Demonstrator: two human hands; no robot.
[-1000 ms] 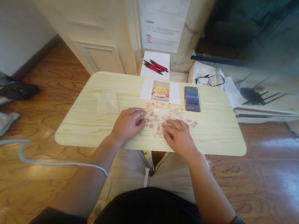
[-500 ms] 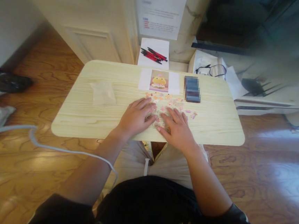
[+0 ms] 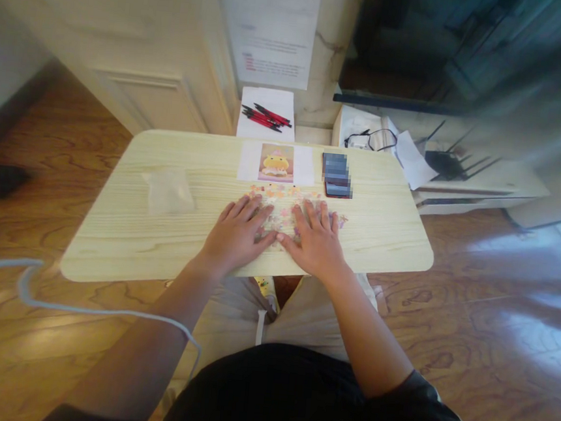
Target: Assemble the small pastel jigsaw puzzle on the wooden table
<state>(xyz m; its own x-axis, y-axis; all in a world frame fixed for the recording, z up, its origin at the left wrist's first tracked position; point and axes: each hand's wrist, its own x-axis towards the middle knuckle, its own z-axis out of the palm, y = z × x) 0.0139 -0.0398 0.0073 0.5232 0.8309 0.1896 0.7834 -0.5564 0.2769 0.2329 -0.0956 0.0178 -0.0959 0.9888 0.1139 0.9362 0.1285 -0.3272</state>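
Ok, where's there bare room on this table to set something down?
Two patches on the table: the right end, between the phone, right hand and right edge; and the near left, between the pale packet, left hand and left edge. Crowded: the middle, where both hands lie over puzzle pieces, beside the picture sheet.

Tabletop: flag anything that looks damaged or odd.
Nothing looks plainly damaged. The dark phone-like slab, right of the picture sheet, looks odd: coarse blocks mask its face. Loose puzzle pieces lie scattered around the left hand and right hand.
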